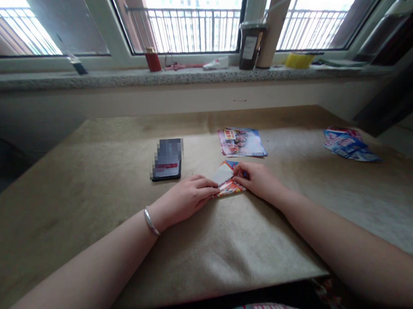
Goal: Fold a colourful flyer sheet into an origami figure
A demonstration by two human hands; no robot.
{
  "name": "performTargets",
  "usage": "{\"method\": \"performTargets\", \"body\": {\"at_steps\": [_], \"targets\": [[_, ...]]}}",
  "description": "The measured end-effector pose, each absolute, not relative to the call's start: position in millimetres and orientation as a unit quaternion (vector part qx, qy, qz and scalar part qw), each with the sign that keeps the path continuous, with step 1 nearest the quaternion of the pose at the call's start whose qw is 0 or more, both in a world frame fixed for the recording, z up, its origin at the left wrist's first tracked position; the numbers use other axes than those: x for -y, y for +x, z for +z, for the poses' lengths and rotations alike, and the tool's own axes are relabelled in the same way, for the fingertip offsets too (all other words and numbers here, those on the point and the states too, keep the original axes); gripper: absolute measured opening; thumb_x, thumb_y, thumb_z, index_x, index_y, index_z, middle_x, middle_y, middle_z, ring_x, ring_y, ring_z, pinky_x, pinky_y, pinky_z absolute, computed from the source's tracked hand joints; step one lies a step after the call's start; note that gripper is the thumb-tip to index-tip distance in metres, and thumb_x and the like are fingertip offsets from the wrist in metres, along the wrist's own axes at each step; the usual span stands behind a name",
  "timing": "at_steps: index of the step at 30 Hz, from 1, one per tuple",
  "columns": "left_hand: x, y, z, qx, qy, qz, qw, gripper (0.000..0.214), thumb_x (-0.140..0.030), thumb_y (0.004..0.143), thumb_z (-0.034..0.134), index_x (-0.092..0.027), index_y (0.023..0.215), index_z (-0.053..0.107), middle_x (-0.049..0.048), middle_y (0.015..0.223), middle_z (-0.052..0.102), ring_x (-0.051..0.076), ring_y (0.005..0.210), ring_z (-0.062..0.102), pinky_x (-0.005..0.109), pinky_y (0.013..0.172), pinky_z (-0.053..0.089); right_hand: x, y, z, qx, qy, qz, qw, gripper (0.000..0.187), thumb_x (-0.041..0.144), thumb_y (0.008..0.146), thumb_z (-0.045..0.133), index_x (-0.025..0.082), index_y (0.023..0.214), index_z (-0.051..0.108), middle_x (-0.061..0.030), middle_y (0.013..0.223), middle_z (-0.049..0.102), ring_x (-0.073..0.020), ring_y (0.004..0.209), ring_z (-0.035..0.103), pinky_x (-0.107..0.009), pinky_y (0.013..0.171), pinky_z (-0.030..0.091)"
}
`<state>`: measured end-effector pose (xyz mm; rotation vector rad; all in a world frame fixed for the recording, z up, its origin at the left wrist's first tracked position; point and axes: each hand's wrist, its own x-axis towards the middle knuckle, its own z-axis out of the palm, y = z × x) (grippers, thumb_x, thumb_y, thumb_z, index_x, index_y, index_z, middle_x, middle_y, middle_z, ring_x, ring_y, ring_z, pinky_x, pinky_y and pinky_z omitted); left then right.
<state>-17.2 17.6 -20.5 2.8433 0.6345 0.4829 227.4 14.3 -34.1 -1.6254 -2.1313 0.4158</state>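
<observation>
Left hand [188,197] flat, fingers stretched, pressing the folded leaflet [229,185] at its left corner | right hand [260,179] curled, pinching its upper right edge | leaflet lies on table [89,189] between both hands | phone [167,160] near, behind left hand

Both bare forearms reach fwd, converging at centre. L hand [188,198] palm down, fingers straight & together, pointing right. R hand [259,179] knuckles up, fingers curled, thumb + forefinger tips pinched. Hands near, not touching.
</observation>
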Motion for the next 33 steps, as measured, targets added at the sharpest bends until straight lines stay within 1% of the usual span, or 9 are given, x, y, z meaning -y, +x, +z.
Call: {"method": "performTargets", "body": {"at_steps": [6,9,13,18,21,23,26,30,33], "targets": [[-17,-15,-22,-0.23,0.954,0.164,0.104,0.027,-0.017,0.095,0.041,-0.017,0.113,0.061,0.0094,0.115,0.061,0.019,0.111,0.054,0.035,0.098,0.046,-14,227,-34,0.76,-0.597,0.145,0.213,0.007,0.027,0.079,0.061,0.021,0.083,0.061,-0.0007,0.076,0.065,-0.0149,0.066,0.055,-0.025,0.059,0.036],[-16,-15,-22,-0.24,0.953,0.149,0.109,0.03,-0.016,0.094,0.04,-0.018,0.117,0.058,0.0096,0.118,0.059,0.018,0.106,0.058,0.032,0.093,0.048,-16,227,-35,0.766,-0.589,0.135,0.221,0.006,0.026,0.079,0.062,0.02,0.081,0.062,-0.0014,0.077,0.066,-0.0151,0.066,0.055,-0.025,0.059,0.036],[-15,-15,-20,-0.231,0.959,0.141,0.083,0.027,-0.017,0.094,0.042,-0.019,0.111,0.062,0.0076,0.108,0.063,0.018,0.096,0.061,0.031,0.085,0.051,-17,226,-36,0.781,-0.574,0.093,0.229,0.004,0.023,0.079,0.064,0.02,0.08,0.063,-0.0017,0.079,0.066,-0.0155,0.07,0.056,-0.025,0.062,0.038],[-14,-14,-20,-0.217,0.96,0.152,0.091,0.025,-0.019,0.094,0.042,-0.019,0.109,0.063,0.0081,0.111,0.062,0.018,0.098,0.06,0.033,0.087,0.05,-13,225,-31,0.79,-0.57,0.064,0.216,0.005,0.023,0.079,0.064,0.021,0.083,0.067,-0.002,0.084,0.068,-0.0164,0.075,0.059,-0.027,0.066,0.041],[-15,-14,-22,-0.206,0.96,0.159,0.101,0.025,-0.019,0.094,0.043,-0.02,0.111,0.062,0.0079,0.116,0.061,0.018,0.105,0.058,0.035,0.093,0.049,-7,227,-24,0.785,-0.578,0.075,0.209,0.011,0.026,0.08,0.062,0.023,0.085,0.071,-0.0018,0.084,0.069,-0.0171,0.075,0.061,-0.028,0.068,0.044],[-15,-15,-23,-0.203,0.96,0.163,0.102,0.025,-0.019,0.094,0.044,-0.02,0.112,0.061,0.0076,0.123,0.059,0.021,0.117,0.052,0.038,0.099,0.046,-3,229,-21,0.792,-0.568,0.086,0.206,0.015,0.03,0.082,0.06,0.025,0.088,0.073,-0.0016,0.087,0.071,-0.0174,0.078,0.063,-0.029,0.072,0.047],[-16,-16,-23,-0.211,0.961,0.14,0.109,0.027,-0.023,0.093,0.048,-0.02,0.117,0.059,0.0082,0.133,0.053,0.023,0.128,0.044,0.041,0.105,0.04,0,232,-19,0.824,-0.524,0.088,0.195,0.021,0.036,0.082,0.061,0.025,0.094,0.074,-0.0025,0.1,0.071,-0.0195,0.091,0.064,-0.032,0.082,0.049],[-15,-18,-18,-0.232,0.961,0.094,0.119,0.037,-0.029,0.093,0.049,-0.02,0.129,0.05,0.0096,0.138,0.049,0.022,0.127,0.045,0.04,0.107,0.037,-2,233,-23,0.851,-0.487,0.073,0.185,0.023,0.036,0.085,0.058,0.023,0.098,0.074,-0.0047,0.107,0.07,-0.0209,0.099,0.062,-0.035,0.089,0.049],[-13,-19,-11,-0.23,0.963,0.083,0.11,0.038,-0.032,0.094,0.047,-0.02,0.13,0.05,0.0089,0.133,0.053,0.023,0.122,0.048,0.039,0.105,0.039,-4,232,-28,0.856,-0.476,0.062,0.194,0.024,0.033,0.087,0.056,0.022,0.101,0.073,-0.0048,0.109,0.069,-0.0213,0.101,0.061,-0.037,0.092,0.048]]}}
